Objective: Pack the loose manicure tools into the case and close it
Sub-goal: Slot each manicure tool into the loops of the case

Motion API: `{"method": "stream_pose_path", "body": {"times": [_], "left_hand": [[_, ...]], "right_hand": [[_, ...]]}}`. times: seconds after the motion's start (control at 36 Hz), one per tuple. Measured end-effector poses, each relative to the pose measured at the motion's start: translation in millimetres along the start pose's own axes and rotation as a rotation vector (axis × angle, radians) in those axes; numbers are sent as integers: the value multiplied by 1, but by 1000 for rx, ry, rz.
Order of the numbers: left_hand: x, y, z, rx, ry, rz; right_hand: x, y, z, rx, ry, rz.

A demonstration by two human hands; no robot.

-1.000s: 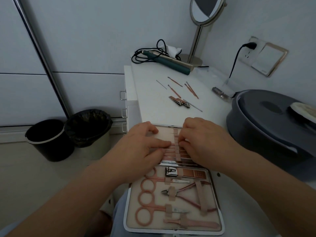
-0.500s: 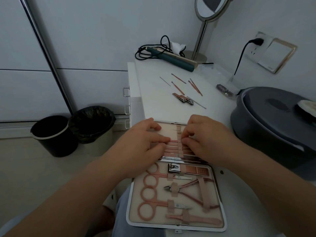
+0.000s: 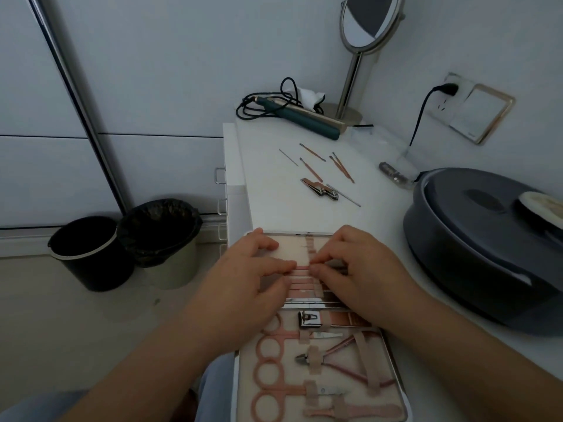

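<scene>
On the floor at far left stand a black bucket (image 3: pixel 91 254) and, touching it, a bin lined with a black bag (image 3: pixel 161 239). The white bench (image 3: pixel 274 205) begins to their right. An open manicure case (image 3: pixel 393 400) lies at its near edge, partly overhanging toward the person.

The left hand (image 3: pixel 243 287) reaches in from the lower left and lies palm down over the left part of the case's far half. Its fingers are curled, their tips meeting a rose-gold tool (image 3: pixel 300 272) that lies crosswise in the row of slim tools under the elastic strip (image 3: pixel 310 248). The tool lies directly under the fingertips of both hands.

The right hand (image 3: pixel 362 275) comes from the lower right, palm down over the right part of the same half, its bent fingers pinching the tool's other end against the strip.

In the near half, scissors (image 3: pixel 274 391), nippers (image 3: pixel 335 360) and a clipper (image 3: pixel 309 318) sit strapped in.

Farther back on the bench lie the loose tools: slim sticks (image 3: pixel 310 169) and a nail clipper (image 3: pixel 320 187), well apart from both hands. Behind them are a green hair iron (image 3: pixel 301 115) and a round mirror (image 3: pixel 365 22); at right, a grey round lidded tub (image 3: pixel 487 239).
</scene>
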State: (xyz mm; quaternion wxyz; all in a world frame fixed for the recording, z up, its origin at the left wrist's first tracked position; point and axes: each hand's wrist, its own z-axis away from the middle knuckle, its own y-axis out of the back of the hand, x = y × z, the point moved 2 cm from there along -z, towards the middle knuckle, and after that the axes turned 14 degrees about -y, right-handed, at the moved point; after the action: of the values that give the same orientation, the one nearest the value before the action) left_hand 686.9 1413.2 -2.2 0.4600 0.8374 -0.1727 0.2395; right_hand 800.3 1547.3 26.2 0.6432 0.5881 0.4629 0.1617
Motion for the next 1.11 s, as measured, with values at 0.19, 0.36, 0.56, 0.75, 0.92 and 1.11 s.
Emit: {"method": "stream_pose_path", "body": {"times": [0.19,0.36,0.56,0.75,0.92,1.11], "left_hand": [[3,-2,4,40,-5,-17],[4,11,-1,194,25,45],[-8,11,-6,191,52,29],[-19,6,-5,229,44,79],[-24,4,-3,260,50,147],[-29,1,-1,303,32,222]], "right_hand": [[6,0,0,-30,14,-37],[3,10,-15,-12,-31,-58],[1,7,-76,157,-190,-138],[0,-2,-145,213,-474,-231],[18,6,-189,141,-600,-56],[28,0,-226,150,-551,247]]}}
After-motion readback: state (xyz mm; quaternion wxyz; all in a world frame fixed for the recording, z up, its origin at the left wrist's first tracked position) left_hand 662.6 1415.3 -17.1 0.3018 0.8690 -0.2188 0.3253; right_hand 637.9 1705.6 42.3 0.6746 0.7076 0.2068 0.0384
